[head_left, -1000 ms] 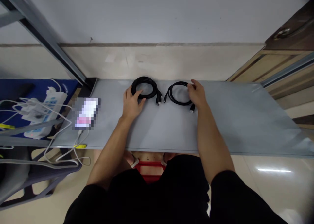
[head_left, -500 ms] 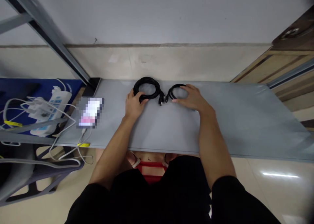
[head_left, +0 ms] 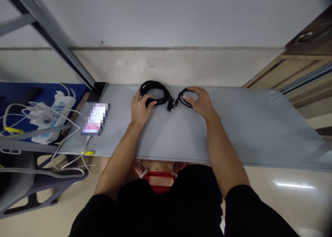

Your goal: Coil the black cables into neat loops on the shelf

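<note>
Two coiled black cables lie side by side on a grey tabletop [head_left: 171, 136]. The thicker coil, a large black cable [head_left: 164, 88], is on the left, its connector ends pointing toward the gap between the coils. My left hand [head_left: 141, 108] grips its left side, thumb along the near inner edge and fingers at the outer edge. To the right lies a thinner, smaller black cable coil [head_left: 178, 98]. Around its right side my right hand [head_left: 201, 100] is closed, fingers at the far edge and thumb over the near part. The palms hide some of each loop.
A phone with a lit, blurred screen [head_left: 95, 119] lies at the table's left, with a white charging cable [head_left: 84, 150] attached. Beyond the metal frame post is a white power strip [head_left: 55, 121] with plugs. A wall runs behind the table; a red stool [head_left: 158, 174] shows below.
My right hand has shifted slightly left, its thumb now over the small coil. The large coil's loops have spread a little on the left under my left hand.
</note>
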The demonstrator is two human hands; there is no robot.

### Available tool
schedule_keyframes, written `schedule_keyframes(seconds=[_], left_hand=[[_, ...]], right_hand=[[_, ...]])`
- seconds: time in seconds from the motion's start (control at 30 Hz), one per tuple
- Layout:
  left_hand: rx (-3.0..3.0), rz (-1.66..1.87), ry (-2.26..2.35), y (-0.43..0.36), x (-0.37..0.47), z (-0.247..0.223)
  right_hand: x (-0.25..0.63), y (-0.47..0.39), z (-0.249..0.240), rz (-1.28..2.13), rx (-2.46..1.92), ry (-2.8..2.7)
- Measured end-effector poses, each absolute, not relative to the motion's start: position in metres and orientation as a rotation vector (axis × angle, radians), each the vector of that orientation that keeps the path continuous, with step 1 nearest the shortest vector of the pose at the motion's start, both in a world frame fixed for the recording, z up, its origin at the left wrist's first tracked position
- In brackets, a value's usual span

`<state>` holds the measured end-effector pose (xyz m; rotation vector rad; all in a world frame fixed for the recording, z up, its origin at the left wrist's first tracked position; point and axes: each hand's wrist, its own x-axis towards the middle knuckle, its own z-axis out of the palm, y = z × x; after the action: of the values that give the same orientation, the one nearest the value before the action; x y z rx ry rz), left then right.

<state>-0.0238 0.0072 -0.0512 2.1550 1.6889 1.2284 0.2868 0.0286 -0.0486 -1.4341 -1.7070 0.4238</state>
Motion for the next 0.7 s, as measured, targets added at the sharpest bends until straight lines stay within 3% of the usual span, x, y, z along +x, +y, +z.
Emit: schedule_keyframes(seconds=[0.17,0.43,0.7], left_hand=[[2.249,1.309,1.525,0.003,-0.019,-0.044],[2.497,1.140,1.054,-0.014,0.006,-0.039],[1.789,1.468,0.889,-0.018,0.005,-0.038]], right_hand=[[0.264,0.023,-0.036,0.555,-1.283,-1.462],[0.249,0.021,-0.041,0.762,-1.178,-1.343],[0.234,0.017,-0.039,0.925,-1.128,-1.263]])
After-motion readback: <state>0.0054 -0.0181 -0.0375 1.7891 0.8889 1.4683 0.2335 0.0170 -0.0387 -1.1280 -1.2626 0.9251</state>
